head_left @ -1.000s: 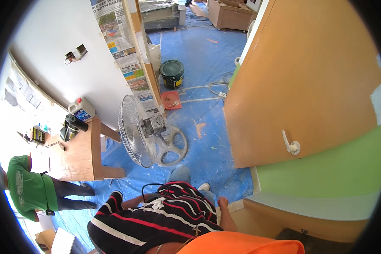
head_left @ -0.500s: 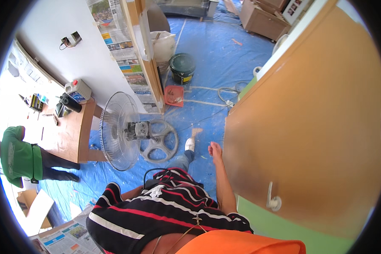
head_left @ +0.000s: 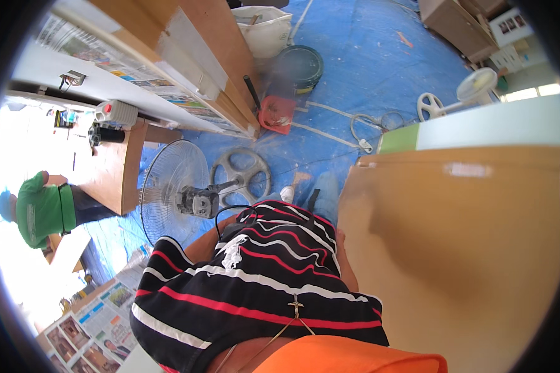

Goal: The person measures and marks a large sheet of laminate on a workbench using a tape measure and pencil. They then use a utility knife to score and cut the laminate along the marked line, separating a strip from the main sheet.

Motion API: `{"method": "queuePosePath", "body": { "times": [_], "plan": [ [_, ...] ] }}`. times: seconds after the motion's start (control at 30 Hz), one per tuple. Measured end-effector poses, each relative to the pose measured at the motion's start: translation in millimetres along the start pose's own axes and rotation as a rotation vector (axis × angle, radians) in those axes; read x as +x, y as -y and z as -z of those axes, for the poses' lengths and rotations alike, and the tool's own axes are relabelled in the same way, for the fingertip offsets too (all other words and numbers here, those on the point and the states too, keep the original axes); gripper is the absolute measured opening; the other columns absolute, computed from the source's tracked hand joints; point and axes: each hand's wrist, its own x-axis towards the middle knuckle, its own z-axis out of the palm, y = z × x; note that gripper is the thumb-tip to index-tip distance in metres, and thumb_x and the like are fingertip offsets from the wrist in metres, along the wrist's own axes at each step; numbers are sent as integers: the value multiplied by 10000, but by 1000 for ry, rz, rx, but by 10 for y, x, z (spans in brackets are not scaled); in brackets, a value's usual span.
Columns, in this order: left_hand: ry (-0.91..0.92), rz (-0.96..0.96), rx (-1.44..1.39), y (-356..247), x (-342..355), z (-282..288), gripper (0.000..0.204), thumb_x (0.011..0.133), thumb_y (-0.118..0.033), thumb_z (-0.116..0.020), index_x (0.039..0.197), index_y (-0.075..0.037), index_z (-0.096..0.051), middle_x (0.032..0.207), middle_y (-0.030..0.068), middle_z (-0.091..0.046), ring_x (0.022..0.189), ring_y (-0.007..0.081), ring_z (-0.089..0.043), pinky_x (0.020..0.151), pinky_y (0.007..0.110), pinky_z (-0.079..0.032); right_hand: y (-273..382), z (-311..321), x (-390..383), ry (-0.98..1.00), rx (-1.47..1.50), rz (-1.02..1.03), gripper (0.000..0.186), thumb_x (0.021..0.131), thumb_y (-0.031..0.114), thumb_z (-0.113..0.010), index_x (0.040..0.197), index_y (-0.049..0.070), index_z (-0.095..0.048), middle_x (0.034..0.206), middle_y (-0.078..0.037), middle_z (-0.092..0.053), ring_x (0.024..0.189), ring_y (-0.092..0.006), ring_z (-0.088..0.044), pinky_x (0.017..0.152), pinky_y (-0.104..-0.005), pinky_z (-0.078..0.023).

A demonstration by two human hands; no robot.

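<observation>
Closer now, my view swings over the tan door [head_left: 454, 261]; hands hidden, grip unknowable; green wall [head_left: 399, 139] half painted.

Blue tarp [head_left: 379, 81] covers the floor beside a wooden table [head_left: 115, 168], bright daylight left.

A room under renovation — blue floor tarp [head_left: 379, 68], paint bucket [head_left: 300, 65], newspaper-masked wall [head_left: 149, 87], 1 standing fan [head_left: 171, 189].
</observation>
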Motion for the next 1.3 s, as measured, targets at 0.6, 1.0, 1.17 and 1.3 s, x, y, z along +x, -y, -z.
{"method": "queuePosePath", "body": {
  "times": [0.6,1.0,1.17,1.3],
  "plan": [
    [-312,10,-252,-3270,3402,1318,400,981,-278,-571,1330,-83,-584,1138,76,-687,987,225,-665,885,361,-526,4609,875,3668,-12,-260,685,205,920,220,-552,787,74,-605,691,-41,-604,575,-122,-537,522,-302,-425],
    [-224,-264,40,-5442,5239,1915,337,976,-255,-544,1196,-20,-644,946,30,-653,789,134,-584,686,296,-490,7545,1437,4355,39,467,428,240,956,255,-665,1100,64,-681,761,-17,-649,617,-59,-562,531,-214,-454],
    [-197,-50,277,-6263,5685,2290,461,917,-283,-555,1233,47,-620,1109,175,-693,896,243,-656,814,372,-527,7013,1215,4809,510,-60,212,197,996,297,-557,920,129,-625,745,-21,-622,617,-139,-576,533,-283,-470],
    [-484,-68,55,-6836,6058,2475,470,917,-294,-539,1234,42,-623,1129,167,-690,938,267,-664,864,381,-523,7211,1404,5486,550,-538,148,207,982,308,-565,899,127,-622,724,-31,-622,580,-137,-568,499,-286,-458]
  ]
}}
